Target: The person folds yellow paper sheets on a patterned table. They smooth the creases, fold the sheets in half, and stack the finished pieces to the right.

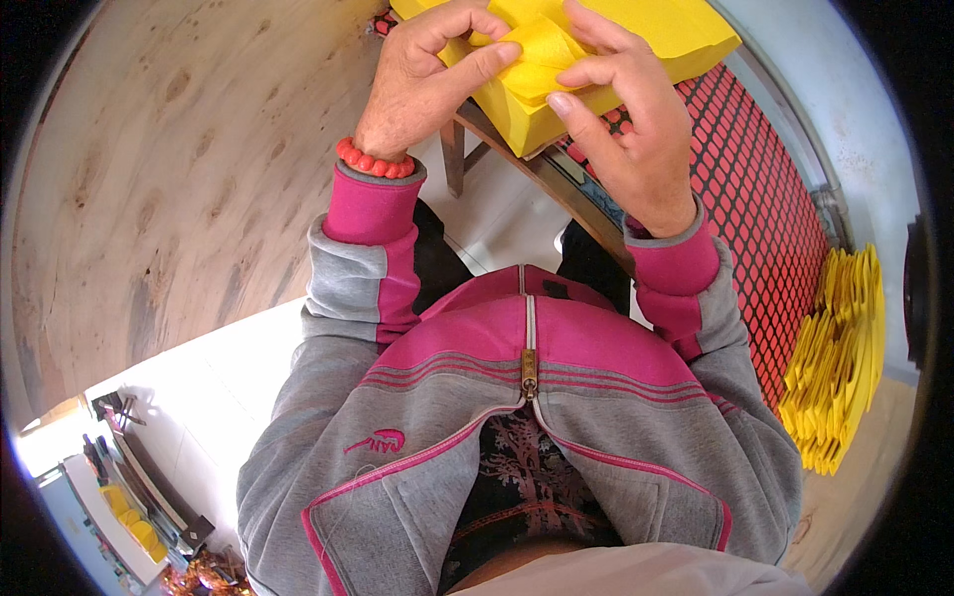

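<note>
My left hand [429,74], with a red beaded bracelet at the wrist, pinches a folded piece of yellow paper [542,58] between thumb and fingers. My right hand [636,119] is at the right side of that piece, its thumb and fingers apart and curved, the tips at or near the paper's edge. Beneath both hands lies a thick stack of yellow sheets [686,40], cut off by the top of the view. The far fingertips of both hands are partly hidden or cropped.
The stack rests on a small wooden stand [454,159]. To the right spreads a red and black patterned surface [750,189], with folded yellow pieces [833,363] piled near the wall. A large wooden board [179,199] fills the left side. Shelving with yellow items [134,521] is lower left.
</note>
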Motion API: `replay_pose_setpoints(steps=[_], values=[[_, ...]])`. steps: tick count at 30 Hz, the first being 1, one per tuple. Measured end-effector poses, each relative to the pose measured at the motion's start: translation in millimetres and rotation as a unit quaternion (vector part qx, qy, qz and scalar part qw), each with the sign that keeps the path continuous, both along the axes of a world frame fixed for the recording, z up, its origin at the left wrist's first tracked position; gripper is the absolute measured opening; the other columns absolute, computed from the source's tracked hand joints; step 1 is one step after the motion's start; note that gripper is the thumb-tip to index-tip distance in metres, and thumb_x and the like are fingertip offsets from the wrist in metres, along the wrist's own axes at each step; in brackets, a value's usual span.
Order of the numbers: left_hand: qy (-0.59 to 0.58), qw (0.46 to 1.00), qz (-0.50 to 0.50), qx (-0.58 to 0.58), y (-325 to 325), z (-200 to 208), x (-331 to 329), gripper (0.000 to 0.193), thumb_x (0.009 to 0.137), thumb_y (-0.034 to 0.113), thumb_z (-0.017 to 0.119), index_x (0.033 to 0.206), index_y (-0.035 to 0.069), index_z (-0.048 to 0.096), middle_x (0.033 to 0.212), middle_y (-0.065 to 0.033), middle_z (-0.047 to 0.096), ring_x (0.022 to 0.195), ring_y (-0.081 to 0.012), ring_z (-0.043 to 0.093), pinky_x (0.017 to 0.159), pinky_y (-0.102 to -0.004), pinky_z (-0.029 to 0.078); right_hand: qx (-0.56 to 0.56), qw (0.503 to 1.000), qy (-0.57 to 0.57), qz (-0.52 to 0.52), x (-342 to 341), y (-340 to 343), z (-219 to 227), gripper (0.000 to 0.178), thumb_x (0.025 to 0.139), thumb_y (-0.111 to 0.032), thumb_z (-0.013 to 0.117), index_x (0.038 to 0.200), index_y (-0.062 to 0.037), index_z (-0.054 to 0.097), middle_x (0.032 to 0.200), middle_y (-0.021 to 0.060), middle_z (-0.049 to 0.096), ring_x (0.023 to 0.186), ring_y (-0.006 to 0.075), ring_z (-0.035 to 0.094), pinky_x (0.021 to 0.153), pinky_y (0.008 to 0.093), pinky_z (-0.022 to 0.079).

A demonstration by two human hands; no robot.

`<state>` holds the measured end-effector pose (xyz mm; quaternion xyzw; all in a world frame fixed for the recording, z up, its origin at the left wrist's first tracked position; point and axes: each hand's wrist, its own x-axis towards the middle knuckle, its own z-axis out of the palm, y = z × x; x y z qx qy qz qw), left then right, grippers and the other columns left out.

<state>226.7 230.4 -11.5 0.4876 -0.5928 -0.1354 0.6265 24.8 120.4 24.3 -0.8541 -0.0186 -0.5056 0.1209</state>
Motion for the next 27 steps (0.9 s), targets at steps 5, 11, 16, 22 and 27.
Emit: replay_pose_setpoints(steps=[5,11,16,22,27], values=[[0.024,1.000,-0.004,0.001,4,11,-12,0.004,0.095,0.005,0.070,0.095,0.004,0.066,0.093,0.0036,0.063,0.086,-0.0058,0.056,0.076,-0.0220,0.044,0.012,0.999,0.026,0.023,1,1,4,0.015,0.086,-0.003,0.073,0.099,-0.0012,0.066,0.120,0.0194,0.070,0.102,0.0269,0.069,0.088,0.0353,0.053],[0.037,0.999,-0.004,-0.004,2,13,-13,0.006,0.096,0.006,0.070,0.092,0.005,0.065,0.089,0.0041,0.063,0.082,-0.0056,0.055,0.073,-0.0218,0.044,0.028,0.995,0.028,0.090,-29,16,-4,0.013,0.086,0.001,0.073,0.096,-0.0023,0.065,0.122,0.0170,0.071,0.099,0.0223,0.069,0.087,0.0321,0.053],[0.098,0.994,-0.008,-0.051,-7,-4,-15,0.005,0.099,0.007,0.067,0.099,0.003,0.064,0.094,0.0037,0.064,0.083,-0.0043,0.056,0.075,-0.0204,0.045,0.162,0.918,0.313,0.180,-56,29,-111,0.013,0.094,-0.019,0.065,0.100,-0.0080,0.063,0.098,0.0116,0.065,0.093,0.0338,0.066,0.080,0.0408,0.055],[0.108,0.989,0.019,-0.099,-16,-5,-21,0.004,0.100,0.006,0.065,0.102,0.003,0.062,0.094,0.0027,0.064,0.084,-0.0049,0.058,0.076,-0.0212,0.047,0.165,0.919,0.290,-0.210,-87,-12,-205,0.025,0.099,-0.023,0.062,0.112,-0.0021,0.064,0.103,0.0189,0.067,0.098,0.0367,0.067,0.086,0.0442,0.052],[0.096,0.989,0.090,-0.072,-13,1,-28,0.004,0.099,0.002,0.064,0.100,0.003,0.061,0.091,0.0031,0.063,0.080,-0.0045,0.058,0.073,-0.0200,0.046,0.070,0.887,0.279,-0.361,-89,-50,-250,0.032,0.098,-0.026,0.066,0.116,0.0001,0.064,0.112,0.0193,0.068,0.104,0.0373,0.066,0.092,0.0450,0.051]])
